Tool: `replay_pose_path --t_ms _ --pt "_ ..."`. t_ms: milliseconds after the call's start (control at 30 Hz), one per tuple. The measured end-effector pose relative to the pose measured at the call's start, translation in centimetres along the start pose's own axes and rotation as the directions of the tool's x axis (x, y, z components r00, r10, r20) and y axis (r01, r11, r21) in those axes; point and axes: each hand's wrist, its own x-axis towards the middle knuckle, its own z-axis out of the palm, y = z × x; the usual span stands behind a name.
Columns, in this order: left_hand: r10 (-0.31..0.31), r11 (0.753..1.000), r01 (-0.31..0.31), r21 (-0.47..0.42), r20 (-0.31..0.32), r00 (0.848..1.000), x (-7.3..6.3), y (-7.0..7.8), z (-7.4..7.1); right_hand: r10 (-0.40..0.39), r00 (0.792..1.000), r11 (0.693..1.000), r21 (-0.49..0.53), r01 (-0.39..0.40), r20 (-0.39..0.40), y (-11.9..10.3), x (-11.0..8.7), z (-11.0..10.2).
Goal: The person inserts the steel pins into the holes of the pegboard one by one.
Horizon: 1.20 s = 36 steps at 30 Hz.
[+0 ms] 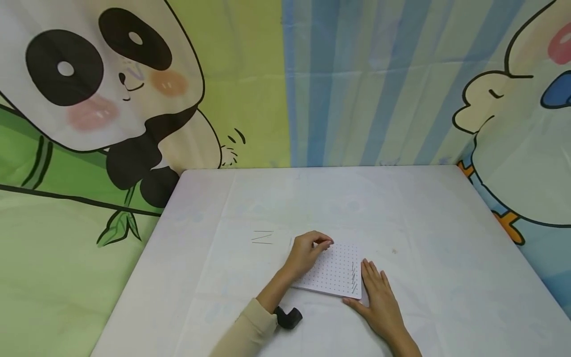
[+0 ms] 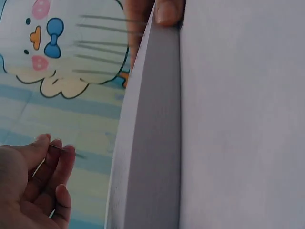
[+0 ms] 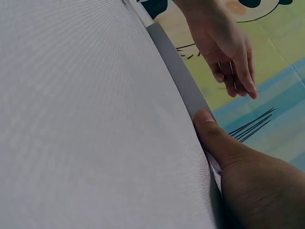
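A: Nearest entry, clock centred on the pegboard [image 1: 334, 267]?

B: Black fitting [image 1: 289, 319], seven o'clock, just beside the left wrist. Next, right hand [image 1: 380, 300], four o'clock: long fingers straight along the board's edge, thumb spread apart at the near corner; clamped on nothing.

A: Use of same?

B: Bracing, by the look of it. Best kept light but steady, against any sliding.

A: On the board?

B: Standing needles [image 3: 252, 125], dark and thin, in a row towards three o'clock; exact count too fine to tell. Further out, left hand [image 1: 308, 250], from ten o'clock over the board, thumb and fingertips together, pinching one thin needle [image 2: 71, 152]. Location of needle: above the board near twelve o'clock, apart from its face.

A: Handling advice?

B: Probable step: seating in a hole. Choose one hole, turn the shaft square to the face, pinch low against bending, press straight down. Keep knuckles off the row.

A: Beyond?

B: Loose needles [image 1: 261, 237], three, flat on the white table [image 1: 401, 208], between nine and ten o'clock. Farthest, at twelve: cartoon backdrop [image 1: 250, 99].
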Motion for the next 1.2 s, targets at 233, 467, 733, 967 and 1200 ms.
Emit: replay_pose_path --t_ms 233,467,733,967,1200 --pt "0.091 0.993 -0.089 -0.080 0.021 0.996 0.4 1.6 3.1 -0.021 1.000 1.000 0.019 0.021 -0.015 0.2 0.0 0.1" --pt "0.141 0.989 -0.139 -0.044 0.042 0.989 0.0 1.6 4.4 -0.020 1.000 0.999 0.027 0.020 -0.012 0.2 -0.1 0.0" --pt "0.218 0.970 -0.226 0.092 0.087 0.972 0.0 1.6 4.7 -0.034 0.999 0.999 0.028 0.034 -0.022 0.3 0.0 -0.1" --pt "0.223 0.962 -0.236 0.136 0.104 0.969 -0.1 1.6 4.6 -0.042 0.999 0.999 0.028 0.043 -0.028 0.3 0.0 0.0" --pt "0.267 0.932 -0.290 0.219 0.128 0.955 -0.4 1.5 5.0 -0.044 0.999 0.999 0.019 0.045 -0.028 0.3 -0.1 0.0"
